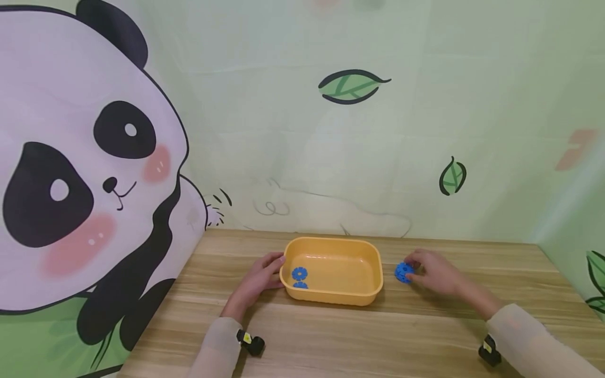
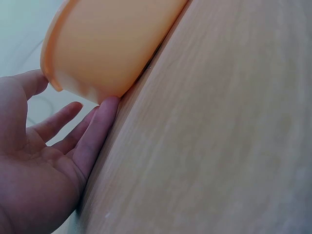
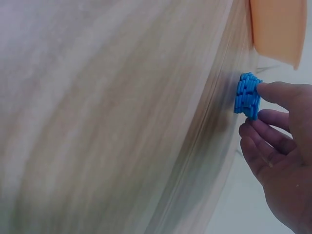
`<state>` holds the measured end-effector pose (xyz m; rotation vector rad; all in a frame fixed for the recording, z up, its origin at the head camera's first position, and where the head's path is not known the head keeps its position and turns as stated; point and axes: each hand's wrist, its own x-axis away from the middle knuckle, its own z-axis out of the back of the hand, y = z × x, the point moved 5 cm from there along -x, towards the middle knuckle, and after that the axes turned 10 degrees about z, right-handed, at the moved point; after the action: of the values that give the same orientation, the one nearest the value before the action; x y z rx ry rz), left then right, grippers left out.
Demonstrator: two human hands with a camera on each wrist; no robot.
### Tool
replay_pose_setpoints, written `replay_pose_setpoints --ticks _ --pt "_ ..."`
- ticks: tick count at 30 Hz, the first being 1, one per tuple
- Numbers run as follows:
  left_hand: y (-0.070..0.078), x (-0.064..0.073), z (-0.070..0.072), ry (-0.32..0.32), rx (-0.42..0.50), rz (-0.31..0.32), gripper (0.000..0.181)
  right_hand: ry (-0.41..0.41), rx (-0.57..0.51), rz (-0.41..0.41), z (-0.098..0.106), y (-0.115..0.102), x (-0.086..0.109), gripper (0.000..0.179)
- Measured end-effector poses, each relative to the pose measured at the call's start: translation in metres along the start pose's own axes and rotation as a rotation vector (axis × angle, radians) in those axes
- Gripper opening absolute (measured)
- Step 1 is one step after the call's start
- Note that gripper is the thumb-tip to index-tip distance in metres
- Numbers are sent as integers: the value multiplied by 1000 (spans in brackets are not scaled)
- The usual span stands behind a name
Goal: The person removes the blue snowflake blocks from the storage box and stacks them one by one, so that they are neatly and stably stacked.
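Note:
A yellow plastic tray (image 1: pixel 333 298) stands on the wooden table, with two blue flower-shaped discs (image 1: pixel 299 273) in its left end. At the tray's left end, my left hand (image 1: pixel 260 276) touches the outside with fairly straight fingers; in the left wrist view the thumb meets the rim and a lower finger reaches the base. Right of the tray, my right hand (image 1: pixel 437 273) pinches a small stack of blue notched discs (image 1: pixel 403 272) between thumb and fingertips. In the right wrist view the stack (image 3: pixel 247 96) shows several layers, close to the tabletop.
The wooden table (image 1: pixel 331 341) ends at the back against a pale green wall cloth (image 1: pixel 302 157) printed with leaves and a large panda (image 1: pixel 90 142) on the left. A small black camera (image 1: pixel 252 344) sits on the left wrist, another camera (image 1: pixel 489 350) on the right.

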<state>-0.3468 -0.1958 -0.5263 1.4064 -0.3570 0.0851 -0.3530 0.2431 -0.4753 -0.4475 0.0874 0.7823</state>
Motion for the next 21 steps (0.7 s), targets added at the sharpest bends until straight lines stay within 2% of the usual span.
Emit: replay_pose_setpoints --ticks 8,14,21 --pt "-1 0 0 -6 6 -7 62 10 -5 0 -2 -1 2 31" --pt "-1 1 0 -6 18 1 64 10 -24 -29 -1 -1 1 35" --pt "0 0 0 -16 11 -3 63 52 -49 -75 12 -8 -12 40"
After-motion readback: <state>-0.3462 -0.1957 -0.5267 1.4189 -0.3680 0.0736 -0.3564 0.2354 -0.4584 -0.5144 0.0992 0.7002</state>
